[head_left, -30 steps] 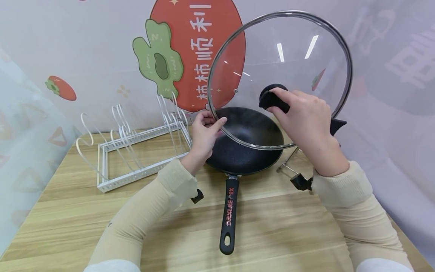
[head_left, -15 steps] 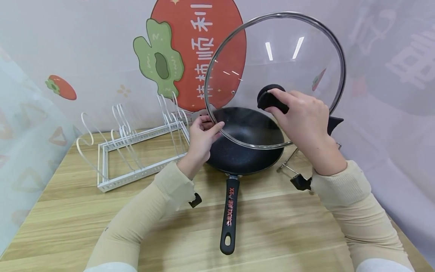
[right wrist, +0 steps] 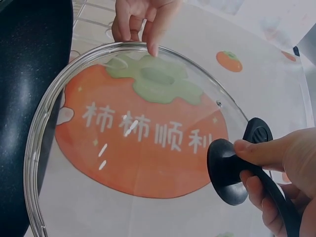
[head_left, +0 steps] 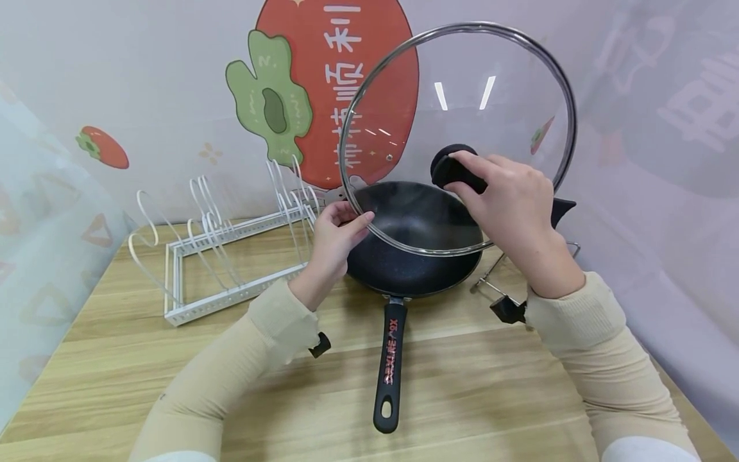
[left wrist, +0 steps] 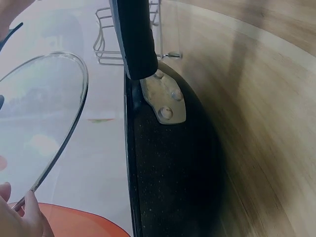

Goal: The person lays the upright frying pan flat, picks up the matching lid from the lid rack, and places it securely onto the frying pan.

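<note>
A round glass lid (head_left: pixel 496 122) with a steel rim is held up, tilted on edge, above and behind the black frying pan (head_left: pixel 404 276). My right hand (head_left: pixel 514 205) grips the lid's black knob (head_left: pixel 453 170); the right wrist view shows thumb and fingers curled round this knob (right wrist: pixel 229 173). At the lid's lower left, my left hand (head_left: pixel 331 237) pinches the rim between thumb and fingers. The pan rests on the table, its black handle (head_left: pixel 389 366) pointing toward me. Through the glass, part of the pan's inside shows. The pan's underside edge (left wrist: pixel 173 163) fills the middle of the left wrist view.
On the left of the wooden table (head_left: pixel 323 410) stands a white rack (head_left: pixel 231 295) with several upright wire loops. A thin metal wire stand (head_left: pixel 491 287) sits right of the pan, partly hidden by my right arm. A printed cloth backdrop (head_left: pixel 173 77) hangs behind.
Both hands have shifted a little to the left, carrying the lid with them. The left forearm has moved left and down slightly. Pan and racks stay where they were.
</note>
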Demonstrator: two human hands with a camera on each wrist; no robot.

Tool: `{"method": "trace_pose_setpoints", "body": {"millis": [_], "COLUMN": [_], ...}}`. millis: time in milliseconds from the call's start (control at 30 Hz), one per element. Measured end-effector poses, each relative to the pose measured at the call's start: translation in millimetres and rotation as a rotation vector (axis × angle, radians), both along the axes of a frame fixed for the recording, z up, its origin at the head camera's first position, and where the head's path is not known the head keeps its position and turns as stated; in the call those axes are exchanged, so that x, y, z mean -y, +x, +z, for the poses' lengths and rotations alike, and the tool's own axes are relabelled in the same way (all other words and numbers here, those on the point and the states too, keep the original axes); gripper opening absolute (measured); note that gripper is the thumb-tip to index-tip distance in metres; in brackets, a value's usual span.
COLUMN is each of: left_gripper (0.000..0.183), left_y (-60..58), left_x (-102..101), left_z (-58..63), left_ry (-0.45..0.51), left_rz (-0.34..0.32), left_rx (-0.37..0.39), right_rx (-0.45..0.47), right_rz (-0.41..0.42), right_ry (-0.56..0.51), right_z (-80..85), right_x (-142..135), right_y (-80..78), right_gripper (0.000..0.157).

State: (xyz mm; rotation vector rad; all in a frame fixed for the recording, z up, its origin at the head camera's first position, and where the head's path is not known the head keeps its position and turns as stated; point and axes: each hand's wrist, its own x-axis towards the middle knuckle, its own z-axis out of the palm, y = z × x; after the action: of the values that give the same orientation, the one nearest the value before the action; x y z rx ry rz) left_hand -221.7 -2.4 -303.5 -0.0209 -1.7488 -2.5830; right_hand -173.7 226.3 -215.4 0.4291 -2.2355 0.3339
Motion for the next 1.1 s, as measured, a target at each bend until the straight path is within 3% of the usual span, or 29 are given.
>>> {"method": "trace_pose_setpoints", "body": {"millis": [733, 1100], "left_gripper": [0.023, 0.022], "left_y": [2.0, 4.2], "left_x": [16, 19], "left_z": [-5.0, -7.1], "left_ry": [-0.058, 0.015], "left_rz": [-0.024, -0.016], "left_rx": [0.001, 0.023], "right_rx": [0.130, 0.249], "right_rz": [-0.007, -0.028], "right_ry": [-0.036, -0.020], "right_z": [5.7, 10.4], "right_x": [9, 12], "right_y": [-2.3, -6.4], "right_gripper": [0.036, 0.039]}}
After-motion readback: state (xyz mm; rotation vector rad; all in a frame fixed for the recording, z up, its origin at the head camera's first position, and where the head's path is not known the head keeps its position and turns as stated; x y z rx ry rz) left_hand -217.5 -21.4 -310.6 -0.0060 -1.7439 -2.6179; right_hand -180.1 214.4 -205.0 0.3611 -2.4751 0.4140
